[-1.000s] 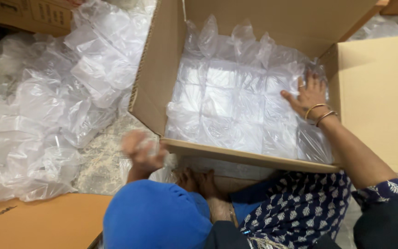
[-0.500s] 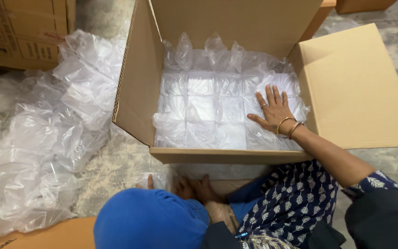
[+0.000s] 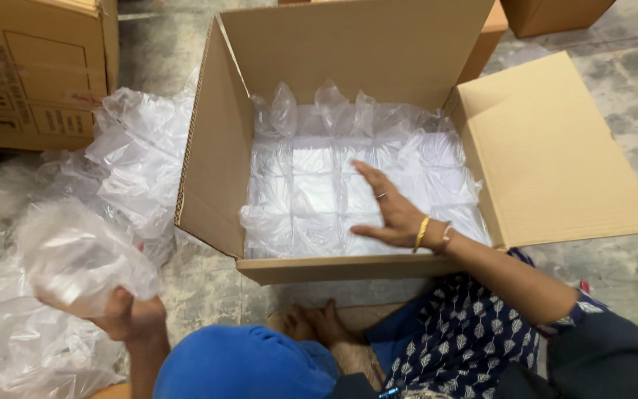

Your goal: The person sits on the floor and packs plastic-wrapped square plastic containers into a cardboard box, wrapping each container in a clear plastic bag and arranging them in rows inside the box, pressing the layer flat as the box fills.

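Open carton (image 3: 348,66) fills centre and upper frame, flaps out. Its floor is lined with clear plastic packets (image 3: 311,196) in rows, upper row puffed up against the back wall.

Right hand (image 3: 387,210), centre frame, lies flat on the packets, fingers spread and straight, gripping nothing.

Left hand (image 3: 123,314), lower left, fingers curled tight around a crumpled clear bag (image 3: 75,255), held up outside the carton's left wall. Loose plastic heap (image 3: 123,159) spreads across the left of frame; second carton (image 3: 35,70) in upper left corner.

Judgement: pressing evenly with the flat palm should keep the layer level; any added bag wants to sit square in a row, not bunched.
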`<state>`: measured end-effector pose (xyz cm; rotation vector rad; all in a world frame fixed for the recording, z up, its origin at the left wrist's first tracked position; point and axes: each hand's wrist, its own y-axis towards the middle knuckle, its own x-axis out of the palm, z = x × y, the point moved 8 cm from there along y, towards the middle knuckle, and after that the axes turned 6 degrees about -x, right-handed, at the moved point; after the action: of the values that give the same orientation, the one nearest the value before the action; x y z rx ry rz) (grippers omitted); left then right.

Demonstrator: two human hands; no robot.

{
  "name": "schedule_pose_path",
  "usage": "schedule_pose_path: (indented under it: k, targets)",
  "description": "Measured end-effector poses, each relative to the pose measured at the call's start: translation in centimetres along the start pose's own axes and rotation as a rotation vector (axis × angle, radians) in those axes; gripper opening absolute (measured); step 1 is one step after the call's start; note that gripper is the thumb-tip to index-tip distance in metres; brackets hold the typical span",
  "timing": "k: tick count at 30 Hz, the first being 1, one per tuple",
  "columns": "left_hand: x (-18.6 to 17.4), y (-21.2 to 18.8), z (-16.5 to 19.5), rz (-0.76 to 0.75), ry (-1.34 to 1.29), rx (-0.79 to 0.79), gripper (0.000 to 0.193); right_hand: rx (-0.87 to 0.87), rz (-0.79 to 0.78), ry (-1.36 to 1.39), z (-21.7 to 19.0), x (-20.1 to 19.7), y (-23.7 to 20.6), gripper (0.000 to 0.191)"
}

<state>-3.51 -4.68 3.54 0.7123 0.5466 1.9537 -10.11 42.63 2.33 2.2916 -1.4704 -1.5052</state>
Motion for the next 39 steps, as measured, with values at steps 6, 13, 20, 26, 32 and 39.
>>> schedule_pose_path:
  k: [6, 13, 20, 26, 32, 39]
  targets:
    - [21.1, 0.9, 8.5, -1.031, 0.174, 0.16, 0.107, -0.413, 0.268, 0.461, -14.3, -0.1, 7.0, 0.135]
    - [22.0, 0.4, 11.3, -0.935, 0.358, 0.209, 0.092, -0.385, 0.315, -0.245, -6.0, -4.7, 6.0, 0.084]
    - [21.6, 0.1, 10.2, -0.992, 0.386, 0.094, 0.063, 0.241, -0.045, -1.098, 16.4, -14.0, 2.6, 0.092]
    - [21.8, 0.1, 10.0, -0.998, 0.428, 0.066, 0.052, 0.384, -0.24, -1.094, 25.1, -9.9, 1.2, 0.101]
    - [21.4, 0.3, 9.9, -0.98, 0.464, 0.064, 0.053, 0.479, -0.149, -0.935, 25.9, -9.8, -0.2, 0.108]
    - [21.1, 0.5, 10.1, -0.974, 0.45, 0.024, 0.048, 0.43, -0.031, -0.862, 24.5, -10.4, -1.6, 0.128]
